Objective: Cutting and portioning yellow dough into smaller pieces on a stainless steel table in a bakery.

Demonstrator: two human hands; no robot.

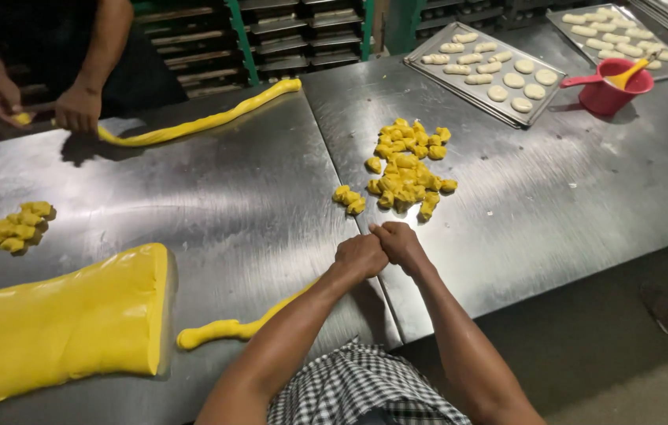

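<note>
Hands first: my left hand (359,256) and right hand (401,244) are pressed together at the near edge of the steel table (554,197), both curled into loose fists with the knuckles touching. Honestly I can't tell what's pinched between them, the fingers hide it, so whether they've got hold of dough right there is anyone's guess.

Running back from under my left wrist toward my body is a thin yellow dough rope (227,327), lying flat on the steel and ending in a rounded knob off to the left. Further left of that sits a big yellow dough slab (58,323), way fatter than the rope, not touching it.

Just ahead of my hands there's a pile of cut dough pieces (408,169), with a couple of strays just beside it on the left. Another smaller heap of yellow chunks (3,230) sits far out left, beyond the slab.

Ahead and to the right, well apart from my hands, is a baking tray (428,75) with pale shaped pieces in rows, and a red cup (605,94) next to it.

Across the table on the far left, another person's hands (74,106) are on a long dough rope (208,118).
</note>
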